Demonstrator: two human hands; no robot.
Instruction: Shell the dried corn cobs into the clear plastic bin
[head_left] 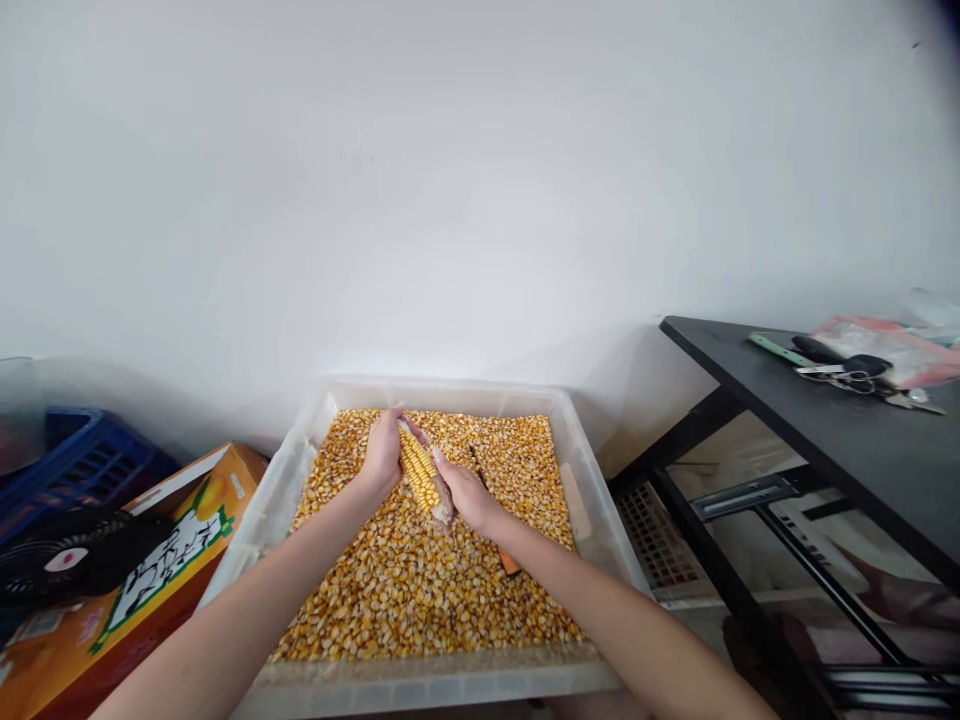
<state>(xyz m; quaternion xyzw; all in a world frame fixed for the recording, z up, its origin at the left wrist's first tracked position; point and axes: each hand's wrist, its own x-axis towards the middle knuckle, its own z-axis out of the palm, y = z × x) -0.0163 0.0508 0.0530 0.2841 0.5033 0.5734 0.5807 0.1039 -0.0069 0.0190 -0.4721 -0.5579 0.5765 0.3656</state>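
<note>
A partly shelled corn cob (420, 470) is held between my hands over a plastic bin (600, 490) filled with loose corn kernels (405, 590). Yellow kernels still line much of the cob, while its near lower end and right side look bare. My left hand (385, 450) is closed around the cob's far end, fingers mostly hidden. My right hand (465, 493) grips its right side, the thumb lying along it. Beneath my right forearm, a tool with an orange end (508, 562) lies on the kernels, partly covered.
An orange printed cardboard box (180, 560), a black fan (67, 560) and a blue crate (90, 445) stand at the left. At the right, a black table (757, 390) carries scissors (844, 375), a green strip and a plastic bag. A white wall rises behind the bin.
</note>
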